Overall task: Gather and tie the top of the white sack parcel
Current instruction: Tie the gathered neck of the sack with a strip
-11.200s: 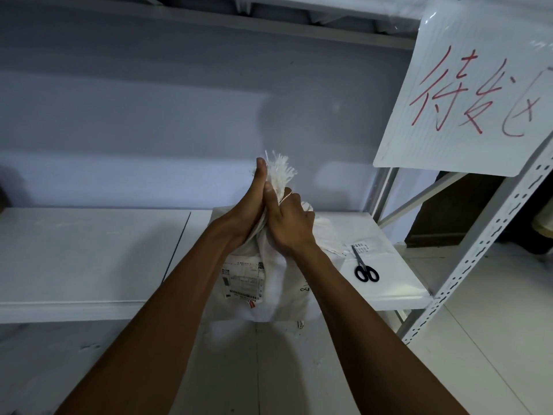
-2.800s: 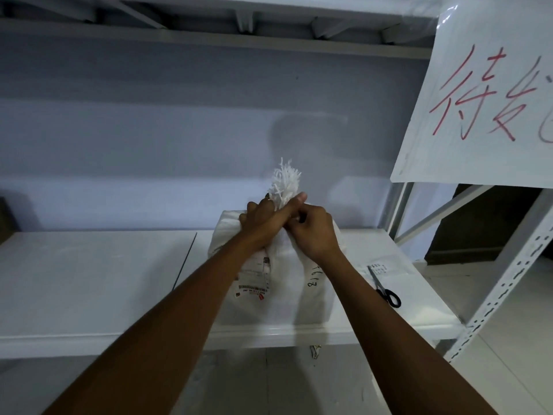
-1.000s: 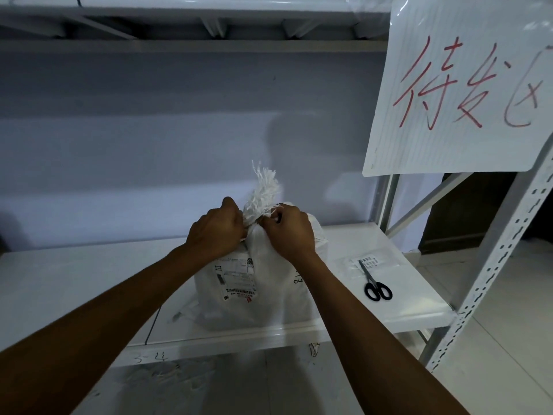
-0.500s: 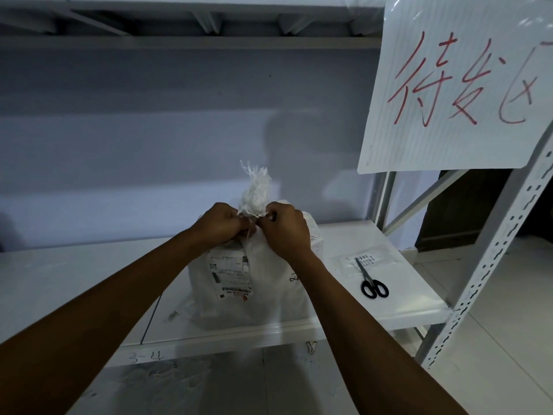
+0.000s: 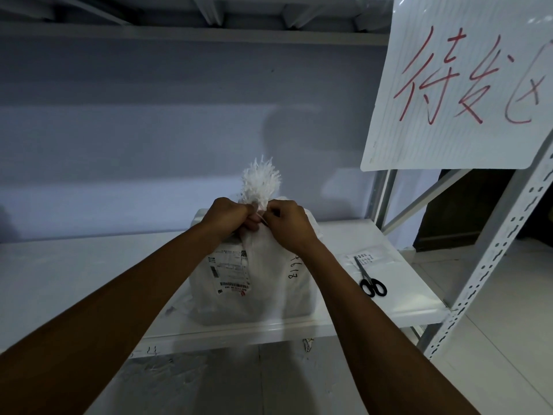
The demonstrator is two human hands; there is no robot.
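Note:
A white woven sack parcel (image 5: 269, 283) stands upright near the front of a white metal shelf (image 5: 74, 274). It bears a printed shipping label and handwritten digits. Its top is bunched into a narrow neck, and a frayed white tuft (image 5: 261, 182) sticks up above it. My left hand (image 5: 229, 217) and my right hand (image 5: 288, 224) are both closed at the neck, knuckles nearly touching. A thin pale strand runs between their fingertips. The neck itself is hidden by the fingers.
Black-handled scissors (image 5: 369, 281) lie on the shelf right of the sack, beside a small printed slip (image 5: 363, 257). A white sign with red handwriting (image 5: 460, 82) hangs at the upper right on the perforated rack upright (image 5: 490, 256). A wall closes the back.
Since one second ago my hands have drawn closer together at the sack's neck. The sack and scissors have stayed in place on the shelf.

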